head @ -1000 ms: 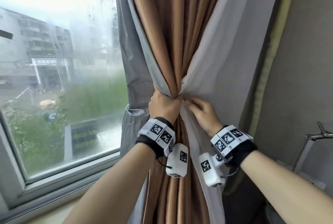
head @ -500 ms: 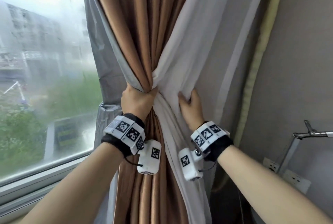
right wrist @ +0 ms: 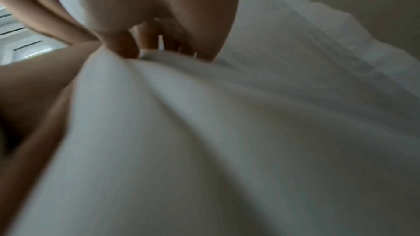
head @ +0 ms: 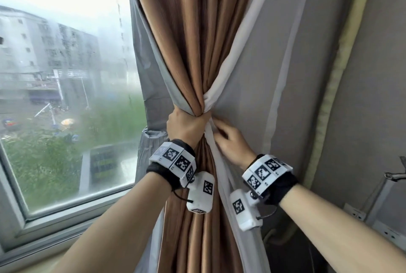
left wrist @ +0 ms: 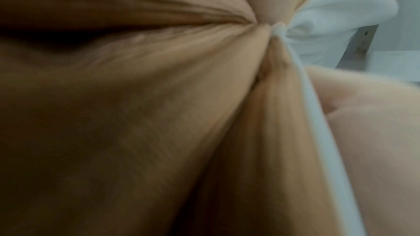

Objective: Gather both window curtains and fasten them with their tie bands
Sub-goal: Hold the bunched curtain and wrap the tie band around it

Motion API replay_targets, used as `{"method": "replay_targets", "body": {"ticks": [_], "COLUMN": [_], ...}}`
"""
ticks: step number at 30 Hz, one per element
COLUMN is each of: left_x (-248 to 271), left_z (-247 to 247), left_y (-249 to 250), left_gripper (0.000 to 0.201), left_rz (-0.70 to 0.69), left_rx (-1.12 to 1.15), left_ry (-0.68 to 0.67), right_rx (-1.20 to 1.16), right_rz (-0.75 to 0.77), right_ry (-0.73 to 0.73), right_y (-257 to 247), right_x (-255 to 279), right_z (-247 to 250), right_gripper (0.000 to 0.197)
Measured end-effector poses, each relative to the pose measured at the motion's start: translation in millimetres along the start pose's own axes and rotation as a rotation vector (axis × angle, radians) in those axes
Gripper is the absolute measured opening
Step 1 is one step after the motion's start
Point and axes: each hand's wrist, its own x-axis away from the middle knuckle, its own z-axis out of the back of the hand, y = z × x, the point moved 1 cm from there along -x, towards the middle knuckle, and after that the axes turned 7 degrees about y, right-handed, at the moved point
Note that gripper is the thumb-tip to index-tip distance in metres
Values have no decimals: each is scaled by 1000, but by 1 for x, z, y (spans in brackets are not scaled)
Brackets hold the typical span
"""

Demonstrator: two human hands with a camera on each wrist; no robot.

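Left hand fisted round curtain

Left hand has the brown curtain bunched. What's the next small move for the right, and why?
Probably sweep the white sheer leftward into the bundle. The left hand grips the brown curtain at its waist, the right hand only fingers the sheer's edge, much sheer hangs loose, and no tie band shows.
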Motion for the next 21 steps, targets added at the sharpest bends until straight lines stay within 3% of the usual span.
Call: {"method": "replay_targets", "body": {"ticks": [1, 3, 5, 7, 9, 13, 21], "left_x": [1, 4, 6, 7, 8, 11, 12], "left_z": [-1, -2, -1, 2, 6, 16, 46], "left_y": [1, 2, 1, 0, 0, -3, -10], "left_gripper": [55, 50, 48, 46, 44, 45, 42], "left_rz": [-8, -21, -22, -15, -13, -27, -48], "left_rx": [1, 20, 36, 54, 64, 55, 91], "left_ry": [1, 3, 15, 23, 26, 37, 48], "right_rx": [31, 113, 239, 269, 194, 41, 128], "right_rz": [-3, -60, -190, -466, -632, -656, -637], "right_ry": [78, 402, 652, 659, 598, 451, 532], "right_y": [2, 18, 44, 71, 90, 92, 81], "right_x": [-3, -10, -17, -20, -20, -21, -24], "right_z": [11, 38, 66, 86, 96, 85, 72], "right_gripper": [35, 36, 56, 77, 86, 73, 72]}}
